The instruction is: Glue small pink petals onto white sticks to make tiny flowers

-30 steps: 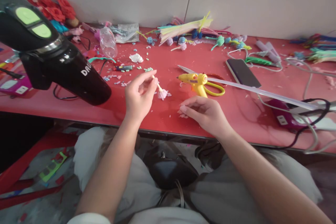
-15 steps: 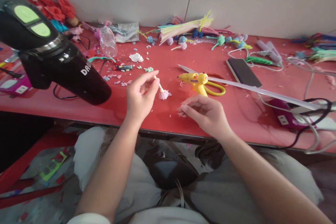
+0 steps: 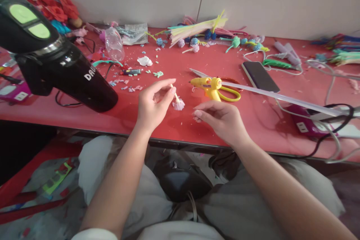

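Between thumb and fingers, my left hand [image 3: 156, 101] pinches the pale stem of a small pink flower-like piece [image 3: 178, 104], whose fringed head hangs down to the right over the red table [image 3: 165, 125]. My right hand [image 3: 221, 118] is closed with fingertips together, to the right of the flower piece; anything between them is too small to make out. Just beyond the right hand lies a yellow glue gun [image 3: 208, 84] with a long clear glue stick [image 3: 270, 95] in its back. Scissors with yellow handles [image 3: 232, 95] lie partly beneath the gun.
A large black device [image 3: 75, 71] leans in at the left. Behind are a clear bottle [image 3: 114, 45], small pastel clippings [image 3: 135, 88] and bundled fuzzy stems [image 3: 197, 32]. At the right are a phone [image 3: 260, 77], cables and a purple power strip [image 3: 305, 122].
My left hand and the pink flower piece have moved slightly right and the flower has turned a little. My right hand has barely shifted, its fingertips still together.
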`<state>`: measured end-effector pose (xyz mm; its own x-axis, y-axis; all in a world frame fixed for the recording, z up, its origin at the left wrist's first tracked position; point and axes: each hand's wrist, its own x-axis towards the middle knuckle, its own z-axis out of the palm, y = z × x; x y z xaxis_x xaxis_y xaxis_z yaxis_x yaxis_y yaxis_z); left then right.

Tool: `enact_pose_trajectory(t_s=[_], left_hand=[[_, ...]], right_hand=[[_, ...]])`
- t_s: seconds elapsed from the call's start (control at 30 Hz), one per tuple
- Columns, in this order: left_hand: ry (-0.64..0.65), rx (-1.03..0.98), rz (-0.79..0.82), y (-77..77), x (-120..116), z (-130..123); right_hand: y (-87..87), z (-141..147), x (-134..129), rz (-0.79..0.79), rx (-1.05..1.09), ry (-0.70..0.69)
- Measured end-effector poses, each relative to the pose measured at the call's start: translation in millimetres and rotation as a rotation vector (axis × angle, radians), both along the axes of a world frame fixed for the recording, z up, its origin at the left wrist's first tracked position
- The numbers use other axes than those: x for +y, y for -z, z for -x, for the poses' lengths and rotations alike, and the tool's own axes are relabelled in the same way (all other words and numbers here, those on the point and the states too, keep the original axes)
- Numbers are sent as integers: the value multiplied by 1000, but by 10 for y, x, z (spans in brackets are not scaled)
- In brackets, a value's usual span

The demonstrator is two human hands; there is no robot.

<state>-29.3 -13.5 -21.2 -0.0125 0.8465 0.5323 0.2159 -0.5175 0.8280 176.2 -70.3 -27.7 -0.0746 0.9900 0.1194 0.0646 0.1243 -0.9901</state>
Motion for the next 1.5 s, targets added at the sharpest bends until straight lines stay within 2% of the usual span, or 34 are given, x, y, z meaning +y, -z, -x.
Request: enact_pose_trajectory(t_s=[0.27, 0.67, 0.9, 1.33, 1.5], left_hand=[[-10, 17, 17, -5, -8, 10], [-10, 16, 13, -1, -7, 4], [-25, 37, 1, -13, -21, 1], [-22, 43, 8, -13, -25, -9], [17, 8, 27, -19, -34, -21]], right_hand=[[5, 0, -4, 66, 60, -16], [-45, 0, -47, 33, -54, -90], [-73, 21, -57, 41, 9, -168], [-79, 41, -76, 77, 40, -142], [-85, 26, -61, -10, -55, -24]])
